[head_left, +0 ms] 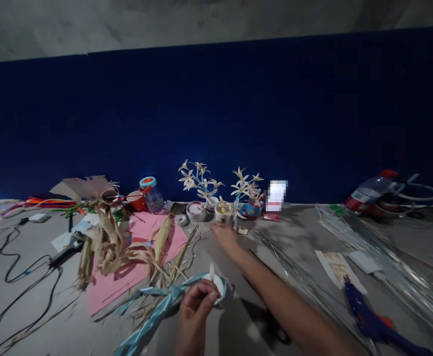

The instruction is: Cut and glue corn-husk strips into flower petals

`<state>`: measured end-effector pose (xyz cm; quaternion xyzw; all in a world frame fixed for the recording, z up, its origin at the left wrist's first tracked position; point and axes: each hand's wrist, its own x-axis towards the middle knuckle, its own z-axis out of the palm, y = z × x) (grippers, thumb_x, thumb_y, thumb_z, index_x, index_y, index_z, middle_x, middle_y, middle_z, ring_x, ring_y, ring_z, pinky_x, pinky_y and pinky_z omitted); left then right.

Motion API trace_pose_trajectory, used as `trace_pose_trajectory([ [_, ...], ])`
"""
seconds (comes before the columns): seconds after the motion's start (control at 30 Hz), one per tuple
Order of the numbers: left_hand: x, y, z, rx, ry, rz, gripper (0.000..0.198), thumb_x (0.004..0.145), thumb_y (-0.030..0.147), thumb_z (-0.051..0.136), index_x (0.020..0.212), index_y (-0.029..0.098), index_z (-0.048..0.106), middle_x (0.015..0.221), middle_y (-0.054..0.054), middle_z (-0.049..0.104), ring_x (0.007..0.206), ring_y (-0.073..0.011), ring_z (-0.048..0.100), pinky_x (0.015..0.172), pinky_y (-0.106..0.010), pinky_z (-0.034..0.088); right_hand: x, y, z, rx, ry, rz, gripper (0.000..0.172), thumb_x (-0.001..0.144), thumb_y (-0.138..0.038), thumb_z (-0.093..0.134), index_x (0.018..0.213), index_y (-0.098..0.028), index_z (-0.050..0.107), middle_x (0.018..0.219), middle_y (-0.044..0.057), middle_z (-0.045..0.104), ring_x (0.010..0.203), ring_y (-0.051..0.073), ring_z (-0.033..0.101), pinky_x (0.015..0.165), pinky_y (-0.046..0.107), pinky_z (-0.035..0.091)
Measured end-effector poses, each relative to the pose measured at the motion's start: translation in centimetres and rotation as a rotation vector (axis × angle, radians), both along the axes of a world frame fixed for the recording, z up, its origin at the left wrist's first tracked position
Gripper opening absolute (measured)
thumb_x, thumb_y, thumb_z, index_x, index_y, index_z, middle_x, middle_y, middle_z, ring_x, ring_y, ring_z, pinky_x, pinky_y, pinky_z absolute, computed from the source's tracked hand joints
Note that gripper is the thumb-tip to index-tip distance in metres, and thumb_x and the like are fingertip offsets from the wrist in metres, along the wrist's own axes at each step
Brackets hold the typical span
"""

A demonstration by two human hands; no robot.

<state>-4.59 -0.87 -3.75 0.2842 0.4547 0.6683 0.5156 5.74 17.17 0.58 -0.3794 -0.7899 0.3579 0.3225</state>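
My left hand (198,302) is pinched around a small pale petal-like piece (212,271), which stands upright from the fingertips. Behind that hand lies a white round spool or lid (220,286), partly covered. Shiny light-blue ribbon (157,316) runs beside and under the same hand. My right hand (224,236) reaches forward, close to a small white tub (223,215) with yellow inside. Its fingers are too small and blurred to show a grip. Two sprays of cream flowers (200,182) on blue stems stand behind the tubs.
Dried corn husks (108,242) lie on pink paper (108,284) at left, near a black corded tool (66,253). Right of my arm are thin wires (286,257), scissors (281,336) and a blue glue gun (365,311). A plastic bottle (372,190) leans by the blue wall.
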Motion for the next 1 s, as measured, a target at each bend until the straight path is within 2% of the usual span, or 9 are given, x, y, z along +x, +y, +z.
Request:
trace_pose_trajectory([
  [0.1,-0.8,0.6,0.3,-0.016,-0.034,0.055,0.031,0.07,0.041,0.085,0.069,0.017,0.066,0.079,-0.004,0.065,0.082,-0.0197,0.06,0.079,-0.032,0.049,0.8,-1.4,-0.5,-0.124,0.066,0.037,0.025,0.095,-0.036,0.066,0.108,-0.015,0.067,0.106,0.007,0.07,0.091,0.02,0.068,0.08,0.037,0.058],
  [0.17,-0.8,0.9,0.9,-0.022,-0.049,0.077,0.03,0.068,0.04,0.086,0.069,0.016,0.066,0.08,-0.005,0.065,0.081,-0.0193,0.061,0.078,-0.031,0.049,2.1,-3.4,-0.5,-0.218,0.106,0.051,0.025,0.091,-0.04,0.068,0.091,-0.015,0.068,0.084,0.003,0.07,0.076,0.017,0.066,0.07,0.031,0.056],
  [0.23,-0.5,1.1,1.8,-0.017,-0.061,0.077,0.028,0.069,0.037,0.085,0.071,0.017,0.067,0.082,-0.004,0.065,0.082,-0.0185,0.06,0.079,-0.03,0.049,3.8,-5.9,0.0,-0.356,0.188,0.064,0.028,0.088,-0.044,0.069,0.086,-0.016,0.067,0.077,0.001,0.07,0.069,0.014,0.064,0.063,0.027,0.053],
  [0.37,0.6,1.0,3.3,0.023,-0.072,-0.069,0.023,0.073,0.034,0.083,0.072,0.017,0.067,0.087,-0.005,0.066,0.085,-0.0189,0.061,0.082,-0.032,0.049,6.7,-10.2,1.5,-0.818,0.509,0.063,0.028,0.074,-0.039,0.081,0.076,-0.017,0.064,0.075,0.001,0.072,0.06,0.011,0.058,0.055,0.021,0.043],
  [0.43,1.2,0.8,3.7,0.021,-0.087,-0.166,0.022,0.074,0.034,0.082,0.073,0.017,0.067,0.088,-0.006,0.065,0.087,-0.0199,0.061,0.084,-0.034,0.049,7.7,-11.5,1.9,-0.918,0.542,0.053,0.026,0.074,-0.038,0.08,0.076,-0.018,0.062,0.069,0.0,0.072,0.053,0.009,0.053,0.049,0.019,0.037],
  [0.53,1.8,0.3,3.8,0.007,-0.088,-0.265,0.02,0.076,0.032,0.081,0.074,0.017,0.069,0.092,-0.007,0.066,0.093,-0.0216,0.061,0.087,-0.035,0.048,8.8,-12.7,2.0,-0.923,0.518,0.035,0.025,0.076,-0.037,0.078,0.08,-0.018,0.062,0.066,0.0,0.073,0.049,0.008,0.051,0.046,0.017,0.032],
  [0.63,2.4,-0.3,3.7,-0.03,-0.06,-0.294,0.016,0.077,0.029,0.081,0.074,0.017,0.071,0.094,-0.006,0.067,0.098,-0.0214,0.061,0.091,-0.034,0.046,9.6,-13.5,2.0,-0.85,0.466,0.015,0.025,0.077,-0.037,0.079,0.083,-0.019,0.063,0.066,0.0,0.074,0.051,0.009,0.055,0.046,0.018,0.032],
  [0.8,3.3,-0.8,3.3,-0.057,-0.048,-0.321,0.016,0.075,0.028,0.083,0.077,0.016,0.072,0.094,-0.006,0.067,0.092,-0.0194,0.061,0.09,-0.033,0.046,10.4,-14.6,1.8,-0.639,0.455,0.006,0.026,0.08,-0.04,0.078,0.087,-0.019,0.064,0.073,0.001,0.073,0.07,0.016,0.07,0.066,0.026,0.049],
  [1.0,4.0,-0.8,3.4,-0.032,-0.063,-0.313,0.015,0.076,0.026,0.083,0.078,0.016,0.072,0.087,-0.004,0.067,0.085,-0.0167,0.06,0.084,-0.029,0.047,11.3,-15.5,1.3,-0.587,0.467,0.021,0.025,0.084,-0.037,0.075,0.097,-0.02,0.062,0.078,0.001,0.074,0.076,0.017,0.069,0.074,0.029,0.049],
])
